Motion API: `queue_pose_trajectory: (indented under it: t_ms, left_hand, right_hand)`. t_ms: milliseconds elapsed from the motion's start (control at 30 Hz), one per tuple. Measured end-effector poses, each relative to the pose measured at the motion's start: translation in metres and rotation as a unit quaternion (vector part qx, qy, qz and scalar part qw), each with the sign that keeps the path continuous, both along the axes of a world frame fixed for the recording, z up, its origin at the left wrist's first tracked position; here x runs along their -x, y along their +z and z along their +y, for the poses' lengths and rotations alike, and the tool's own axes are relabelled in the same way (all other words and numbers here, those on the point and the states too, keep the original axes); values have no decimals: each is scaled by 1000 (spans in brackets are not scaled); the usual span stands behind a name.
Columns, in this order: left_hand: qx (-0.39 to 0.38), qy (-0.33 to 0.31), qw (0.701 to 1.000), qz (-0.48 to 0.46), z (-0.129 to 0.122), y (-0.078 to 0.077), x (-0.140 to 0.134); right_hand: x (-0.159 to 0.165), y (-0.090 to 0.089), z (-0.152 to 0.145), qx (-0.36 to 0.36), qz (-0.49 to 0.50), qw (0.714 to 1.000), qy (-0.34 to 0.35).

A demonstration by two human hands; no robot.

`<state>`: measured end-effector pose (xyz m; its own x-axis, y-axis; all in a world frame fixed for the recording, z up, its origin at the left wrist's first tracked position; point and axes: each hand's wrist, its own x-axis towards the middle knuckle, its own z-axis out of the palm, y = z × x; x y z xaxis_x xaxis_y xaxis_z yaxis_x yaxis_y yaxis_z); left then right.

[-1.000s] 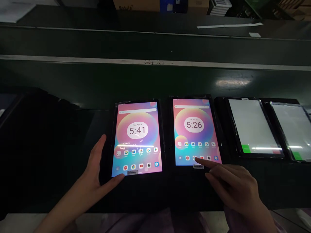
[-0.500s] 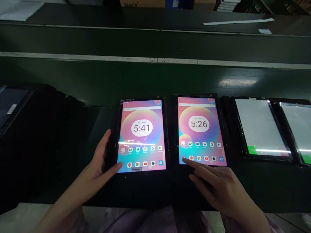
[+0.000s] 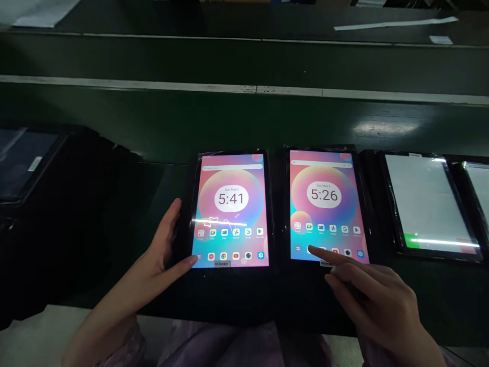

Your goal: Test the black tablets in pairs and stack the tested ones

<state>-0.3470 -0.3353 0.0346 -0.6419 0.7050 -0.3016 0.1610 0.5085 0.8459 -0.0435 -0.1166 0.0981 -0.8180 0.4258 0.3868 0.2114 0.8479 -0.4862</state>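
Note:
My left hand (image 3: 156, 262) lies at the left tablet (image 3: 231, 237), its thumb over the lower left corner of the lit screen and its fingers stretched along the left edge. Thumb and forefinger are spread wide. That tablet shows 5:41. Beside it on the right, the second tablet (image 3: 324, 216) shows 5:26 over the same kind of home screen. My right hand (image 3: 376, 293) holds nothing; its forefinger points at an icon in the bottom row, and the fingertip covers that icon. The thumb is apart, below the screen. A small barcode label sits at the bottom of each tablet.
More tablets with white screens, one a third tablet (image 3: 426, 199), lie to the right. A dark-screened tablet (image 3: 25, 163) rests at the left. Behind runs a metal strip (image 3: 191, 86); a paper strip (image 3: 395, 24) and white sheet (image 3: 44, 12) lie farther back.
My right forefinger has moved one icon to the right along the bottom row, uncovering the leftmost icon. My left hand stays at its tablet. The whole view has shifted slightly.

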Motion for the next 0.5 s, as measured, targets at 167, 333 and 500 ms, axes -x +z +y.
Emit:
queue_pose_trajectory:
  t_ms: [167, 333, 500]
  left_hand:
    - [6, -26, 999, 43, -3, -5, 1]
    - [35, -26, 998, 38, -4, -3, 2]
    - [40, 2, 999, 15, 0, -2, 6]
  right_hand:
    - [2, 3, 4, -9, 7, 1000, -6]
    - [0, 0, 6, -25, -2, 999, -20]
    - [-5, 2, 12, -30, -10, 998, -48]
